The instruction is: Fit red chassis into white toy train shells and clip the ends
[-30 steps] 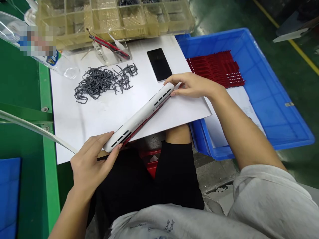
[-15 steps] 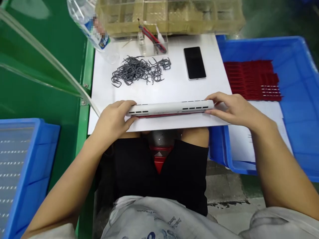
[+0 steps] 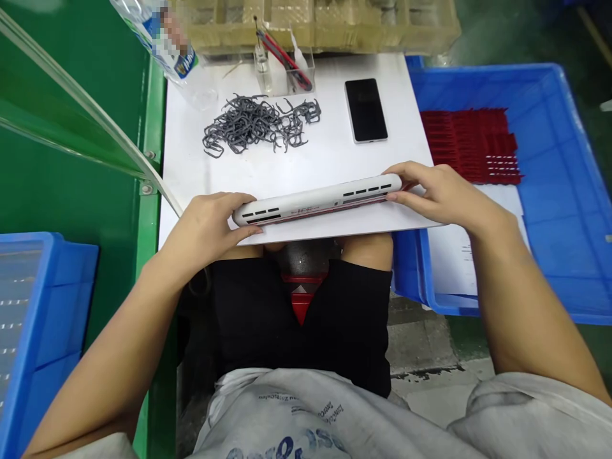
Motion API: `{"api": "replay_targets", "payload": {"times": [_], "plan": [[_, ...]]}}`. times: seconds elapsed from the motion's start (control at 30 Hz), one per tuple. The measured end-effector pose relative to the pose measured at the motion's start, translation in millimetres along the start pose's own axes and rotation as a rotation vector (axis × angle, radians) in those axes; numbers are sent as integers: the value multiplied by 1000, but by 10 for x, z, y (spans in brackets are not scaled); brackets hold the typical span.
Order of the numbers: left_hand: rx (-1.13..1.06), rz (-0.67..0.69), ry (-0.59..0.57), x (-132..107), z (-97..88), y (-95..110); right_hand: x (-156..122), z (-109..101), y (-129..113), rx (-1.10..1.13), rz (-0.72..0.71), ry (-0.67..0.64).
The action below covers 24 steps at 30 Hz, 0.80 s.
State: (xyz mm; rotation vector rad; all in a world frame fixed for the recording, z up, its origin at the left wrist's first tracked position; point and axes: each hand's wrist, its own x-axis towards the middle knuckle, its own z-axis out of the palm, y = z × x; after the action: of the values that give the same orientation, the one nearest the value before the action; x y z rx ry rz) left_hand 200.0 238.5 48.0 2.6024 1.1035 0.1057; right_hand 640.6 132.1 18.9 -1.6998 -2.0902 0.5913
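The bottle's label (image 3: pixel 171 39) is blurred, the parts tray (image 3: pixel 335 25) cut off.

You are working in a factory workshop, on a line for assembling small parts. This shows from the green workbench (image 3: pixel 76 191) where you sit, the compartment tray (image 3: pixel 310 25) of small parts, the blue plastic crates (image 3: pixel 564 159) at both sides of you, and the bare concrete floor (image 3: pixel 421 344).

A green tabletop (image 3: pixel 71 223) carries a white board (image 3: pixel 210 178). On the board lie a tangle of what look like grey wire clips (image 3: pixel 253 124), a black phone (image 3: pixel 366 110) and a clear tool holder (image 3: pixel 284 73), with a clear bottle (image 3: pixel 143 25) and a compartment box (image 3: pixel 310 25) at its far edge.
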Motion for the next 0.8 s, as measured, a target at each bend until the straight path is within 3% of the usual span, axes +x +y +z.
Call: {"api": "replay_targets", "payload": {"times": [0.2,0.4,0.6,0.73,0.8], "plan": [[9,33,-8,-35,165,-67,31,39,93,0,-90,29],[82,70,65,-131,301,-123,133,66,182,-34,-138,-5],[84,123,183,-193,479,-112,162,182,235,-66,-117,50],[44,66,155,-157,502,-95,188,197,225,-38,-92,12],[-84,18,100,-201,441,-85,132,188,146,27,-63,-16]]}}
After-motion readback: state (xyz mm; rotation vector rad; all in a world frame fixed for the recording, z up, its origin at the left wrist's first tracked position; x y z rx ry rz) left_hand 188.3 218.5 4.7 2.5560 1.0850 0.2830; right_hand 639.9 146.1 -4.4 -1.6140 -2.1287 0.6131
